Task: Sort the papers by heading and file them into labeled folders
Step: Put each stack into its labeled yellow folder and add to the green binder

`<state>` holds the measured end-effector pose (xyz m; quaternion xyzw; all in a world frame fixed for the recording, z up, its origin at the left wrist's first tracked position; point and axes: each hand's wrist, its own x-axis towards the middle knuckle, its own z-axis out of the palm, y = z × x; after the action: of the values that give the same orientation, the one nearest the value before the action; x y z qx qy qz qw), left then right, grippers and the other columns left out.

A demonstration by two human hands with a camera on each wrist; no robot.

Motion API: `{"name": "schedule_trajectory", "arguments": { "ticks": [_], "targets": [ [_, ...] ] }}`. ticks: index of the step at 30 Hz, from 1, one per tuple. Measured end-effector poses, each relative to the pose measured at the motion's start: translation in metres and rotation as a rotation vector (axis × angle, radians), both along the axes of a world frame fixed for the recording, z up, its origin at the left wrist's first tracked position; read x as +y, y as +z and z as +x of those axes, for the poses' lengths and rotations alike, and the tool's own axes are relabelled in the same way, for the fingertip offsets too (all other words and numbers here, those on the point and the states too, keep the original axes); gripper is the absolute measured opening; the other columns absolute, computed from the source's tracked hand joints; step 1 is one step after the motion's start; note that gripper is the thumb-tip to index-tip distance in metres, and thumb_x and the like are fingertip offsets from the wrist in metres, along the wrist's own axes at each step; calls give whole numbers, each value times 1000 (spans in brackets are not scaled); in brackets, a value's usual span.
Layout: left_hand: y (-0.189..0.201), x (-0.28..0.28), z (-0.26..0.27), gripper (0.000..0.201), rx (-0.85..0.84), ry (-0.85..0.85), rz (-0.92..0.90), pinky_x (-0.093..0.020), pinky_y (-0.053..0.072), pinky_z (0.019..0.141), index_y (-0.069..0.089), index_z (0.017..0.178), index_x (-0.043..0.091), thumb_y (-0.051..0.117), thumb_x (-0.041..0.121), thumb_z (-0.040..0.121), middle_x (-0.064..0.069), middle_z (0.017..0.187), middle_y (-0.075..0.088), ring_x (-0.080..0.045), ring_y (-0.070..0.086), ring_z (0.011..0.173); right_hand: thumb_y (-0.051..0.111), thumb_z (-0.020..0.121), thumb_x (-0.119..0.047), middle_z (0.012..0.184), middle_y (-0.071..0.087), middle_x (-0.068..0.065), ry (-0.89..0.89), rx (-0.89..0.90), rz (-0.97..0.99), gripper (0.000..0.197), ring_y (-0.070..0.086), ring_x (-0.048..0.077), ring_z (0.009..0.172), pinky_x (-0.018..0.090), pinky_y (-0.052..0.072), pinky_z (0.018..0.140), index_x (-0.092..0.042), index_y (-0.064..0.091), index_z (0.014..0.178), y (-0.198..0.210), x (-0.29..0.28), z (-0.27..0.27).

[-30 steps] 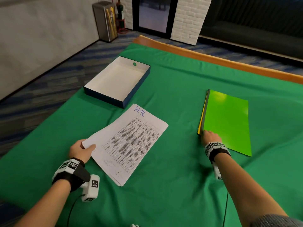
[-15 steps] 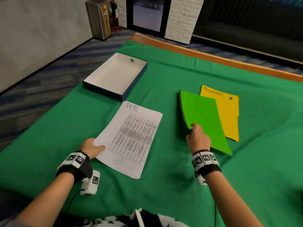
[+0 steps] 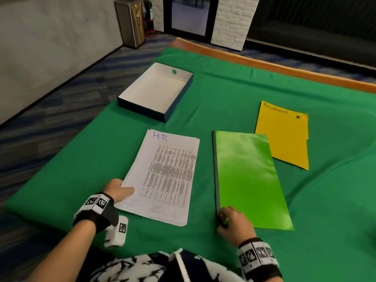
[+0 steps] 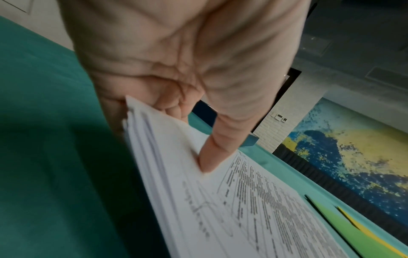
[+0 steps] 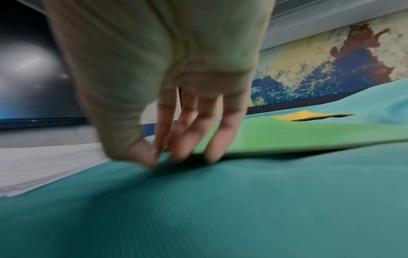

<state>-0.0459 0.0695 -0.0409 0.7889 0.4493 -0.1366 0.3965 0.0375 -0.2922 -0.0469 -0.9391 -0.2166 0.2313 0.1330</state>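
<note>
A stack of printed papers (image 3: 166,174) headed "H.R." lies on the green cloth in front of me. My left hand (image 3: 120,191) pinches its near left corner, thumb on top (image 4: 212,153) and fingers underneath the stack (image 4: 253,209). Just right of the papers lies a bright green folder (image 3: 248,178). My right hand (image 3: 234,222) grips that folder's near left corner, fingers (image 5: 183,137) curled at the edge of the folder (image 5: 309,134). A yellow folder (image 3: 284,135) labelled "Receptionist" lies flat beyond it at the right, also visible low in the right wrist view (image 5: 309,116).
An open shallow box (image 3: 156,90), white inside with dark blue walls, stands at the back left of the table. The wooden table edge (image 3: 284,68) runs along the far side. Green cloth (image 3: 335,200) stretches to the right of the folders.
My right hand pulled the green folder off the yellow one, toward me and leftward, and laid it flat beside the papers. The left hand squared the paper stack more upright.
</note>
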Motion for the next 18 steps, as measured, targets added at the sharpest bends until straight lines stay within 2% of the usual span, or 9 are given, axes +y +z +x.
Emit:
{"name": "schedule_trajectory", "arguments": {
  "ticks": [1,3,5,7,9,11,12,15,18],
  "targets": [
    [2,3,-2,16,20,-10,1,-25,40,60,60,70,6,65,21,73,-10,71,60,-25,58,69,64,76,-24,98,53,-10,10,37,13,34,60,14,92,19,48,75,-25,59,110,-2,-3,-2],
    [5,10,-1,21,32,-40,16,-25,41,59,61,68,10,65,30,67,-7,69,60,-23,57,65,66,78,-28,99,60,-9,-7,42,41,30,60,12,90,19,47,78,-24,61,107,-5,-1,-4],
    [7,15,4,27,4,-71,33,-28,49,67,64,78,12,69,33,62,-5,78,65,-25,63,75,65,81,-26,102,66,-4,-64,20,97,23,62,13,87,17,47,77,-21,64,103,-5,11,-4],
    [8,16,9,34,-32,-91,83,-30,52,78,64,94,9,78,26,68,-4,89,65,-27,65,89,65,84,-24,104,68,1,-146,32,171,23,61,12,85,8,45,72,-15,66,105,-3,33,-3],
    [8,17,12,31,-54,-128,142,-34,53,80,65,92,9,80,22,69,-7,86,65,-26,64,85,64,86,-25,104,68,3,-223,61,222,26,58,9,81,2,40,67,-10,65,108,-1,59,-4],
    [9,16,12,19,-88,-169,162,-38,55,78,65,77,14,80,20,69,-7,75,62,-22,61,74,66,85,-32,103,68,4,-309,112,246,33,59,11,83,11,46,74,-9,65,109,-1,84,-4],
    [9,17,12,15,-103,-174,154,-36,55,76,66,75,13,79,18,71,-9,74,64,-21,61,72,68,83,-36,102,68,3,-354,135,249,36,60,12,85,17,48,78,-9,65,108,-1,94,-5],
    [4,20,10,16,-159,-210,157,-24,47,71,70,93,3,72,11,79,-12,87,71,-23,62,74,77,73,-39,92,67,1,-476,179,269,40,60,12,82,18,47,75,-11,66,99,-5,115,-5],
    [2,21,8,15,-191,-250,172,-27,48,69,67,97,2,65,8,83,-11,76,67,-24,59,68,85,64,-32,83,63,-2,-526,196,270,40,61,13,78,17,47,67,-13,61,91,-7,126,-7]
  ]
}}
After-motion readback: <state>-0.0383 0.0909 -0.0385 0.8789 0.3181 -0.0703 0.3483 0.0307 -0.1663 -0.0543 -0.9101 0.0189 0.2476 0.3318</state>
